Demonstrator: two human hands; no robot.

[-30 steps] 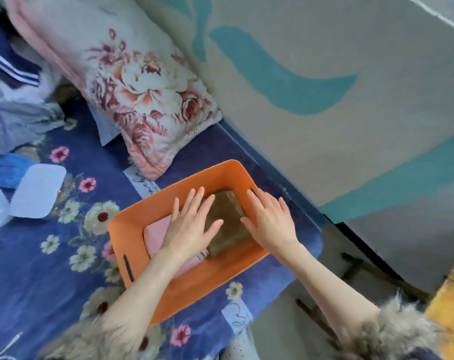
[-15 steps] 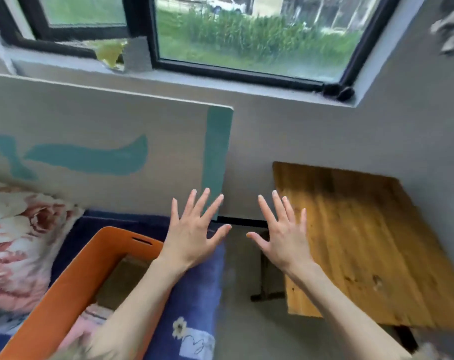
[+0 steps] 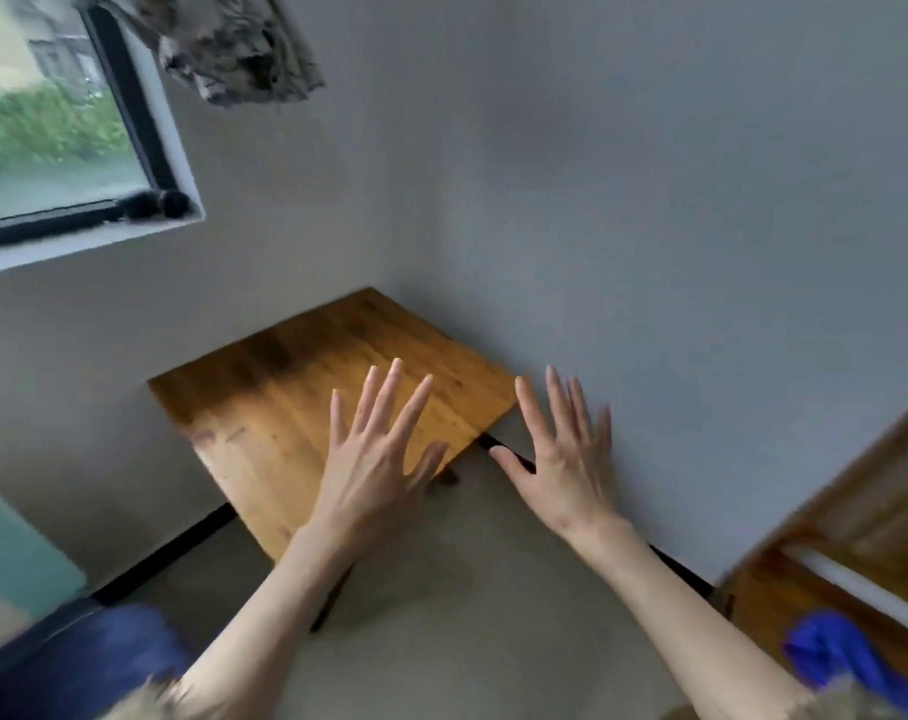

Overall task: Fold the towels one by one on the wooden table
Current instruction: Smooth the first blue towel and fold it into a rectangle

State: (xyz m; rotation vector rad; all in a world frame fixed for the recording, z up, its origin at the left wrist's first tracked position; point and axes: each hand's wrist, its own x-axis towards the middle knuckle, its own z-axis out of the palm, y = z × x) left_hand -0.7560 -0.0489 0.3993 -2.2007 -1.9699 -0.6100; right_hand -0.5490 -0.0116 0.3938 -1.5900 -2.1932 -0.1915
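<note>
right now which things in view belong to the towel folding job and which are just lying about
Part of the job:
- wooden table, no towel on it
- left hand, fingers spread, holding nothing
- right hand, fingers spread, holding nothing

Just lying about:
- window
- grey cloth hanging by the window
- wooden furniture on the right
- blue cloth at lower right
- dark blue bedding at lower left

bare wooden table top, walls touching its two far sides, near sides open to floor
</note>
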